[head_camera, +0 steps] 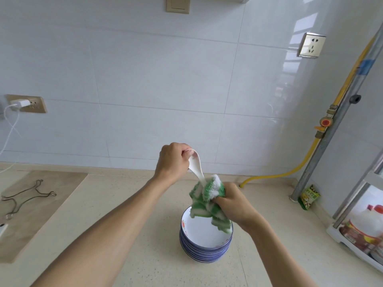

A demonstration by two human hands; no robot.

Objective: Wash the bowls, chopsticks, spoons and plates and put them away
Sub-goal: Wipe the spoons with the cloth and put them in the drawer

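- You face a glossy pale-grey tiled wall (157, 83) with a beige wall socket (311, 46) at its right.
- A speckled cream stone counter (132, 214) runs below.

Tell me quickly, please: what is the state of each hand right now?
Left hand: closed, gripping the white spoon by its bowl end.
Right hand: closed, gripping the green and white cloth around the spoon's handle.

The beige countertop (128, 235) carries stacked plates (204, 248), a wire rack (24, 196) (possibly a trivet), a green packet (309, 197).
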